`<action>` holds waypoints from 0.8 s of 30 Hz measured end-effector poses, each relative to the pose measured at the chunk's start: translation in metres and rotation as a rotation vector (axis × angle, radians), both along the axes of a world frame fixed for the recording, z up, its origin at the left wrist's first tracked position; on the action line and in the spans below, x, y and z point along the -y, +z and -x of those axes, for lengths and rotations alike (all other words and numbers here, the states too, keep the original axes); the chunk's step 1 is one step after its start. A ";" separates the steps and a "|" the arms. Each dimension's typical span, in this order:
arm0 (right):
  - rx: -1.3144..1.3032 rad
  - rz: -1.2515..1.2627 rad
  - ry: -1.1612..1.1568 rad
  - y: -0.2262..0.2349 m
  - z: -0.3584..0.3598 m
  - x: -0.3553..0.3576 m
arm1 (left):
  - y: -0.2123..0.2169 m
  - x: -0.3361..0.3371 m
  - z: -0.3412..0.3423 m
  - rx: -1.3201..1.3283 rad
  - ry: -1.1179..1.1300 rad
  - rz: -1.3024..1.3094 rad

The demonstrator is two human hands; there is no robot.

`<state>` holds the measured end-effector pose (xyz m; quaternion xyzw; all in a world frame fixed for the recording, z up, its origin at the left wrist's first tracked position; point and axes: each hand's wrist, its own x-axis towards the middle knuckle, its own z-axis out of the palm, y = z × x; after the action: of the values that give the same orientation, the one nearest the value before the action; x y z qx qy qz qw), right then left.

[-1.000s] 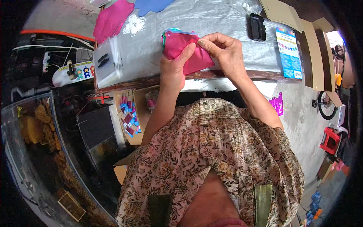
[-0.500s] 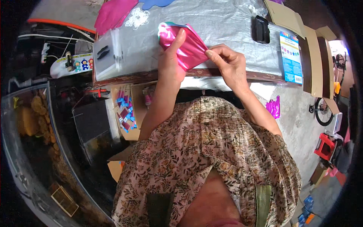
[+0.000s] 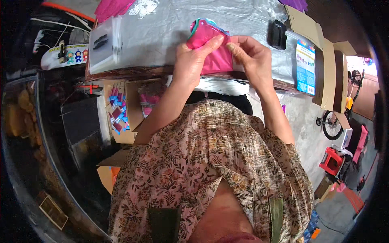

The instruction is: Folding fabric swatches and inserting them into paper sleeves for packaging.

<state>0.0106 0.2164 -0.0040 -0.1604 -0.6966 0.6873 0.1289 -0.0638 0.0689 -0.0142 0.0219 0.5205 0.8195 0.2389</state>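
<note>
Over the near edge of the table, both hands hold a folded packet of foil balloons (image 3: 219, 60), flat and shiny pink, with green and blue layers showing along its upper rim. My left hand (image 3: 193, 60) grips its left side, thumb laid across the pink face. At the right edge, my right hand (image 3: 256, 57) pinches the foil between thumb and fingers, close to the left thumb's tip. Fingers behind the packet are hidden. Just below lies a hank of white string (image 3: 219, 86) at the table's front.
Clear plastic sleeves (image 3: 106, 46) lie on the table's left, a black tray (image 3: 278, 34) and a blue printed card (image 3: 306, 67) on its right. White string (image 3: 144, 8) is heaped at the back. Cardboard boxes (image 3: 318, 77) flank the right side; another box (image 3: 135, 101) holds packets lower left.
The packet has moved right and turned more upright. My left thumb now reaches across it toward the right hand, which has risen to the upper right edge. The whole view has shifted slightly.
</note>
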 end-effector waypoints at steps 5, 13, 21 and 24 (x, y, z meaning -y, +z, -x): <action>0.015 0.024 0.040 0.006 0.007 -0.006 | 0.010 0.005 0.002 -0.019 -0.088 -0.032; -0.128 0.219 -0.102 -0.006 0.012 -0.018 | 0.008 0.030 0.003 -0.197 -0.366 -0.058; -0.184 0.459 -0.138 -0.004 0.006 -0.029 | 0.006 0.028 -0.009 -0.171 -0.250 -0.067; -0.197 0.445 -0.122 -0.004 0.005 -0.027 | 0.014 0.033 -0.006 -0.255 -0.311 -0.047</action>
<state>0.0057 0.2435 -0.0080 -0.1588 -0.5014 0.8270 0.1988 -0.0576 0.0359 0.0001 0.2111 0.5176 0.7751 0.2943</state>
